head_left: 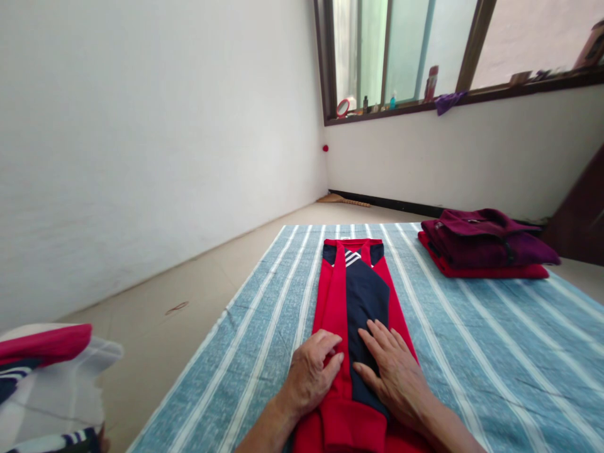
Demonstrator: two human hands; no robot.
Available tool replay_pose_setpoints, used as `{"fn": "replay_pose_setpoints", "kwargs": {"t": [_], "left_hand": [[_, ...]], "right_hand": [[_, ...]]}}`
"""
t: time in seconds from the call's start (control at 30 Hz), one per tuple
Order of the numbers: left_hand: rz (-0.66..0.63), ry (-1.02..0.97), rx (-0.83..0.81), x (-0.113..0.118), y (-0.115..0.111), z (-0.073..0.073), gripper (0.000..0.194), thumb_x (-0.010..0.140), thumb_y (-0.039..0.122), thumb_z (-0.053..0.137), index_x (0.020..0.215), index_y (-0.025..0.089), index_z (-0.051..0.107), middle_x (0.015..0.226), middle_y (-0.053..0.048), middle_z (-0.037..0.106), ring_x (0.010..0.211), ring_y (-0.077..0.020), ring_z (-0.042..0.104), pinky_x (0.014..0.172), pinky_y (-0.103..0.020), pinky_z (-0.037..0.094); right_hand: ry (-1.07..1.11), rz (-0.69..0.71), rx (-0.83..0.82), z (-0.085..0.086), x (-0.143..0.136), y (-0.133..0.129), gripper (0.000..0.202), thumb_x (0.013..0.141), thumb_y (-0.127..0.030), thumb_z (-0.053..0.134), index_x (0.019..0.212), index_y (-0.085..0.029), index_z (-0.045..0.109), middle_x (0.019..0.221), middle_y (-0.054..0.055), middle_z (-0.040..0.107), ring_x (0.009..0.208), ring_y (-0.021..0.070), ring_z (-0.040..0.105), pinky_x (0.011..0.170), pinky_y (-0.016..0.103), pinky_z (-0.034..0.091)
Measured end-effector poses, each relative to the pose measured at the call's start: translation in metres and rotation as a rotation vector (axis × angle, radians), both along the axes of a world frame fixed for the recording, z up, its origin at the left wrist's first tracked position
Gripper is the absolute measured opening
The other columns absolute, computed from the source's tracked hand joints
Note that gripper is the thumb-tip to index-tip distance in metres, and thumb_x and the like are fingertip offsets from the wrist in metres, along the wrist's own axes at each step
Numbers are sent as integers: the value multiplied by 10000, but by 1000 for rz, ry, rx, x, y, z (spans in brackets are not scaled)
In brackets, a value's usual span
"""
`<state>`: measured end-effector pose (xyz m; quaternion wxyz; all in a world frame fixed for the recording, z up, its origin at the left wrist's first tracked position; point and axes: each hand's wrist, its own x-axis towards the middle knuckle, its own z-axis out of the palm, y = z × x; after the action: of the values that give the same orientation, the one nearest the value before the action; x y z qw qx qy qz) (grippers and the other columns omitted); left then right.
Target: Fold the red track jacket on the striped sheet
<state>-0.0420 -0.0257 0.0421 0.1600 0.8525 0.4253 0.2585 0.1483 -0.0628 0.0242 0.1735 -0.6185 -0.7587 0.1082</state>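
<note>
A red and navy track jacket (365, 302) with white stripes lies folded into a long narrow shape on the blue striped cloth (255, 340). A sleeve with a red ribbed cuff (353, 425) runs down its middle towards me. On the jacket's left side rests my left hand (311, 371), fingers loosely bent and thumb apart from them, with red fabric showing in the gap. My right hand (394, 371) lies flat on the navy panel, its fingers stretched out. Part of the jacket's near end is hidden by my hands and the frame's lower edge.
Folded maroon and red clothes (486, 242) are stacked at the far right of the cloth. At the lower left, more red, white and navy clothing (51, 371) sits on something whitish. A broom (344, 200) lies by the wall, below a window sill (391, 113) holding bottles.
</note>
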Motion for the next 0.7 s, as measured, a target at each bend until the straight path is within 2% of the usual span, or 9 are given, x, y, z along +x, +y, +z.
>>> {"fn": "replay_pose_setpoints", "kwargs": {"t": [0.7], "left_hand": [[0, 5, 6, 0, 0, 0, 186, 822, 163, 513, 983, 199, 597, 857, -23, 620, 779, -151, 596, 724, -251, 485]], "right_hand": [[-6, 2, 11, -2, 0, 0, 569, 884, -518, 423, 1359, -206, 460, 1454, 78, 364, 1354, 250, 290, 1101, 449, 240]]}}
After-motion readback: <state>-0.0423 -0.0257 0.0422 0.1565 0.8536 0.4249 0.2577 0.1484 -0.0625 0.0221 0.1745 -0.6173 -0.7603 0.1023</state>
